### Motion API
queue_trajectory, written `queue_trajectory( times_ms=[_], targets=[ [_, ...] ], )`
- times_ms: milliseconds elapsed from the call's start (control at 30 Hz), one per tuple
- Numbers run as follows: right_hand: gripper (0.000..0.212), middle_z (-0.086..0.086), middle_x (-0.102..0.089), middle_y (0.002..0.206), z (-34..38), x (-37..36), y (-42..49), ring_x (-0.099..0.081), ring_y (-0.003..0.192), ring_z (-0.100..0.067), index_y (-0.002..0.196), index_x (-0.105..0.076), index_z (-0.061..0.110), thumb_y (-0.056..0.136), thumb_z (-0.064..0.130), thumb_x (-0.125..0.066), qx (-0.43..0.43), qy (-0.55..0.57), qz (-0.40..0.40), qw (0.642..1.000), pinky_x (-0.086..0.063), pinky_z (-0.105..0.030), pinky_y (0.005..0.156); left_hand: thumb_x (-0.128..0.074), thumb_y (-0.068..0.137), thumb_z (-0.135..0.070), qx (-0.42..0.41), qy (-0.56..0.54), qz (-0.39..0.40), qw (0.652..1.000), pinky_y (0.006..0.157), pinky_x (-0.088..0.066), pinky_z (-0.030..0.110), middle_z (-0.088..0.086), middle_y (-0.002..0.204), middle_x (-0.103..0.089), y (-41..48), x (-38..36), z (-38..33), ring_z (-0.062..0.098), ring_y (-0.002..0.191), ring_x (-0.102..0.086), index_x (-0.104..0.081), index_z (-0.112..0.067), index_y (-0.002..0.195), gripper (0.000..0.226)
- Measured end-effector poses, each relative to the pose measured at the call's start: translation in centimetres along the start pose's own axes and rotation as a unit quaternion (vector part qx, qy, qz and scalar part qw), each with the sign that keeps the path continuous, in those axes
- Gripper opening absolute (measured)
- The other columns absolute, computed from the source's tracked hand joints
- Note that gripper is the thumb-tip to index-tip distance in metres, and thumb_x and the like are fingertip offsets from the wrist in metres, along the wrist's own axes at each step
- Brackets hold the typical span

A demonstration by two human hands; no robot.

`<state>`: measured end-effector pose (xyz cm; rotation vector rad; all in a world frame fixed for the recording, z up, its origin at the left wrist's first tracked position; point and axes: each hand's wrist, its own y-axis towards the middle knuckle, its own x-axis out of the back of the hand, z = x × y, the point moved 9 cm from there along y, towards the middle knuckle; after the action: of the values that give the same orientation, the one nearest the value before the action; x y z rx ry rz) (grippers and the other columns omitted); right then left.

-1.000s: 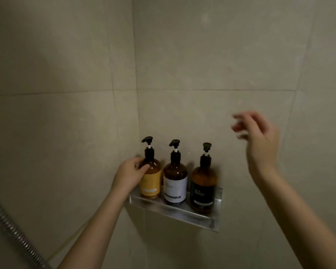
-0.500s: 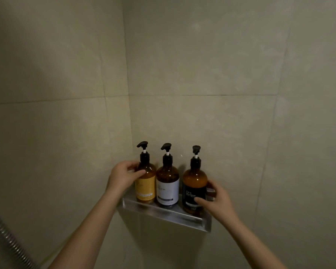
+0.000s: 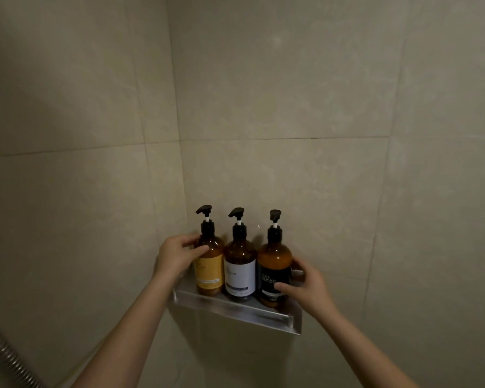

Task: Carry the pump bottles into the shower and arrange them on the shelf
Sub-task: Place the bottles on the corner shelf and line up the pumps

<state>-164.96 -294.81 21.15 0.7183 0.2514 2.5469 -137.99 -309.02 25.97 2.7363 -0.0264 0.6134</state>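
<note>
Low centre, my left hand (image 3: 177, 259) is gripping the yellow bottle (image 3: 209, 273), my right hand (image 3: 310, 285) the black bottle (image 3: 273, 273), by slick, likely heavy bodies.

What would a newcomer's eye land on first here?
Three amber pump bottles stand in a row on the shelf in the tiled corner: yellow-label bottle left, white-label bottle middle, black-label bottle right. The left hand grips the yellow-label bottle, the right hand the black-label bottle. A hose crosses the lower left.
</note>
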Motion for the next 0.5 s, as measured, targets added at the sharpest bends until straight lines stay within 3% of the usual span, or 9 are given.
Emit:
queue_trajectory(
  times_ms=[133,367,500],
  targets=[
    [0.07,-0.003,-0.061,0.124,0.02,0.02,0.03,-0.058,0.112,-0.021,0.129,-0.051,0.018,0.067,0.015,-0.082,-0.006,0.003,0.011,1.0,-0.051,-0.038,0.093,-0.074,0.074,-0.019,0.0,-0.007,-0.002,1.0,0.094,-0.042,0.032,0.008,0.125,-0.063,0.12,-0.29,0.0,0.023,0.117,-0.056,-0.062,-0.01,0.12,0.048],
    [0.07,-0.001,-0.061,0.124,-0.03,0.09,0.11,-0.058,0.113,-0.019,0.129,-0.052,0.019,0.066,0.017,-0.082,0.003,0.008,0.01,1.0,-0.05,-0.035,0.092,-0.076,0.073,-0.02,0.004,0.002,-0.005,1.0,0.096,-0.042,0.035,0.008,0.125,-0.064,0.06,-0.1,-0.1,0.024,0.118,-0.056,-0.063,-0.01,0.12,0.05],
    [0.074,0.0,-0.061,0.125,-0.23,0.1,0.3,-0.058,0.114,-0.019,0.131,-0.05,0.019,0.065,0.02,-0.083,-0.002,-0.003,0.015,1.0,-0.051,-0.036,0.093,-0.077,0.071,-0.02,0.005,0.02,0.0,1.0,0.089,-0.044,0.031,0.007,0.122,-0.066,0.09,0.23,-0.07,0.022,0.113,-0.059,-0.064,-0.011,0.118,0.049]
  ],
)
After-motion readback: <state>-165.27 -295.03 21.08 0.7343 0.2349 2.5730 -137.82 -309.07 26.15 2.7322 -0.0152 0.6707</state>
